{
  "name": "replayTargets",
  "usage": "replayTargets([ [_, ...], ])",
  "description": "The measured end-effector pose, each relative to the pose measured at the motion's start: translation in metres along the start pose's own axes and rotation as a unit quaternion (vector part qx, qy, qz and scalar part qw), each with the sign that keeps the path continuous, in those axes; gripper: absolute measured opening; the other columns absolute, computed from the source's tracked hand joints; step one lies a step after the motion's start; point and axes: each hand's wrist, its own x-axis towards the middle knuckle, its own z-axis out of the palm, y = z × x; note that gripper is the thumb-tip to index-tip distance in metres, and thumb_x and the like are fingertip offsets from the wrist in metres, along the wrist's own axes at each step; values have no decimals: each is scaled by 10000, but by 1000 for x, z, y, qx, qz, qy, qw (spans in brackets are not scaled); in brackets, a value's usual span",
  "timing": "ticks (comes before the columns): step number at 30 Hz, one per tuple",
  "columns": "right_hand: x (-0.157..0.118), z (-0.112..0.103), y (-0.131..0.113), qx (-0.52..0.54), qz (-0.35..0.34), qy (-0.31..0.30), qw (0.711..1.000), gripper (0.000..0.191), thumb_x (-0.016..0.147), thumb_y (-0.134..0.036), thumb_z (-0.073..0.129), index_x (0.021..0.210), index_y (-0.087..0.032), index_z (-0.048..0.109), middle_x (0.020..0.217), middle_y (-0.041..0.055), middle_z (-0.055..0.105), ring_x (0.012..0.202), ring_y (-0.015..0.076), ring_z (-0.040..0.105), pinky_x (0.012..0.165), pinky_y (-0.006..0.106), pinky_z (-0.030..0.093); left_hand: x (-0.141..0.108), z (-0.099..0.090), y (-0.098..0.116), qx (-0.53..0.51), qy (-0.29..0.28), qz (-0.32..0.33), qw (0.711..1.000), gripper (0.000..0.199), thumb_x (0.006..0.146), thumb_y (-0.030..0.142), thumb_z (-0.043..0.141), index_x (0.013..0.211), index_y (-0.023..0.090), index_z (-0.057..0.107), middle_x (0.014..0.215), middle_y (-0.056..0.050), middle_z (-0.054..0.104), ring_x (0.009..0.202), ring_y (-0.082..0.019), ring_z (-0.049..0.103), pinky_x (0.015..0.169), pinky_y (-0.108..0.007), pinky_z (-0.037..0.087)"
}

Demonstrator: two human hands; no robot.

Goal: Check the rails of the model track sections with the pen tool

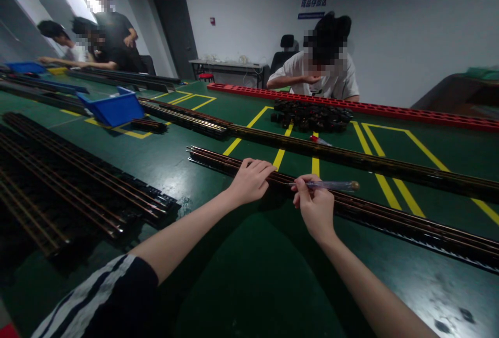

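Left hand (251, 178) pressing flat, fingers spread, on the near black strip with copper rails (390, 218) across the green table (241, 275), right hand (314, 205) gripping a clear-handled screwdriver (331, 185) just right of it; apparently mid-fastening, next needing a steady tip on the rail.

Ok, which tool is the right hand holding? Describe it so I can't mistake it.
On the green table, find the long dark rail with copper strips nearest the wearer. Over it, the right hand grips a slim clear-handled screwdriver, lying level with a round brownish end pointing right; the left hand only presses the rail.
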Motion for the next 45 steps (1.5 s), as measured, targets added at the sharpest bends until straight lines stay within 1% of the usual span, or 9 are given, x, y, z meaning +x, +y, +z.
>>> replayTargets([
  [7, 0, 0, -1, -2, -8, -7, 1000, 249, 870, -399, 466, 754, -187, 524, 546, -12, 568, 408, 113, 524, 415, 231, 415, 0, 1, -1, 4, 7, 24, 1000, 392, 796, 61, 379, 1135, 152, 553, 1149, -65, 618, 1059, -194, 527, 942, -391, 311],
  [15, -1, 1, 0, 4, 5, -6, 1000, 245, 870, -395, 461, 757, -187, 525, 551, -14, 565, 414, 112, 522, 425, 234, 413, 0, 1, -2, 5, 11, 15, 1000, 362, 810, 60, 383, 1103, 160, 572, 1129, -65, 632, 1043, -198, 542, 940, -397, 313],
  [20, -1, -1, 0, 22, 15, 24, 999, 244, 865, -382, 457, 725, -190, 514, 509, -29, 528, 396, 108, 500, 414, 230, 395, 0, 4, -5, -25, -2, 34, 999, 415, 796, 34, 361, 1144, 158, 549, 1171, -64, 615, 1090, -187, 529, 925, -370, 336],
  [23, -2, 0, 2, 34, 16, 38, 999, 238, 866, -380, 458, 730, -191, 509, 518, -32, 523, 397, 102, 492, 412, 225, 392, 0, 5, -7, -38, -5, 37, 999, 428, 790, 30, 353, 1151, 158, 544, 1177, -62, 613, 1097, -180, 527, 920, -359, 347],
  [28, -1, 0, 4, 34, 22, 14, 999, 237, 866, -387, 461, 739, -192, 506, 520, -34, 520, 400, 104, 497, 410, 225, 393, 0, 4, -9, -36, -16, 35, 999, 447, 764, 22, 347, 1140, 151, 551, 1139, -67, 623, 1069, -190, 534, 896, -355, 361],
  [33, -1, 0, 3, 26, 15, 7, 1000, 239, 867, -394, 461, 741, -194, 501, 530, -32, 523, 409, 109, 501, 419, 231, 397, 0, 1, -8, -34, -30, 31, 998, 397, 781, 102, 390, 1144, 154, 543, 1130, -70, 609, 1005, -207, 535, 886, -364, 366],
  [39, -1, 0, 4, 15, 10, 3, 1000, 244, 872, -404, 459, 749, -197, 503, 540, -32, 526, 424, 109, 507, 430, 228, 400, 0, -2, -5, -44, -23, 32, 998, 326, 821, 256, 446, 1117, 158, 543, 1081, -71, 613, 968, -212, 531, 874, -364, 370],
  [45, -1, 0, 3, 9, 7, -6, 1000, 247, 874, -408, 454, 743, -203, 490, 519, -35, 513, 424, 117, 509, 433, 234, 396, 1, -1, -5, -30, -19, 33, 999, 313, 834, 291, 458, 1105, 158, 544, 1068, -70, 609, 963, -210, 528, 866, -357, 369],
])
